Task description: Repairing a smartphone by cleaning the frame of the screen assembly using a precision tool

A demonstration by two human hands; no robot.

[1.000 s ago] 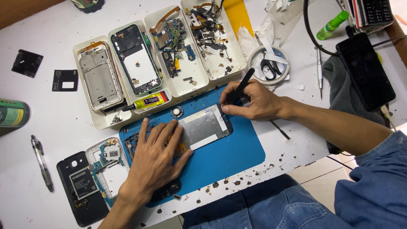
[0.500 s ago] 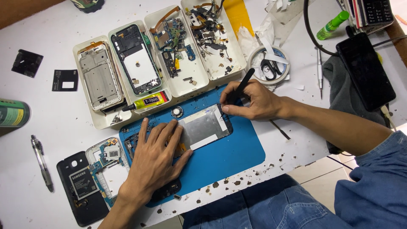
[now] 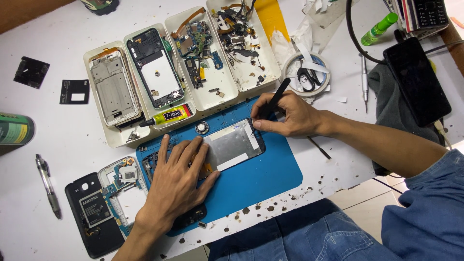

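Fingers of the left hand lie spread flat on the screen panel atop the blue mat; the right hand pinches a black pry tool at its corner.

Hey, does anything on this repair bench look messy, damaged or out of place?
Yes. Dark crumbs litter the white table's front edge beside the blue mat, apparently scraped debris. Torn white strips lie loose near the tape ring.
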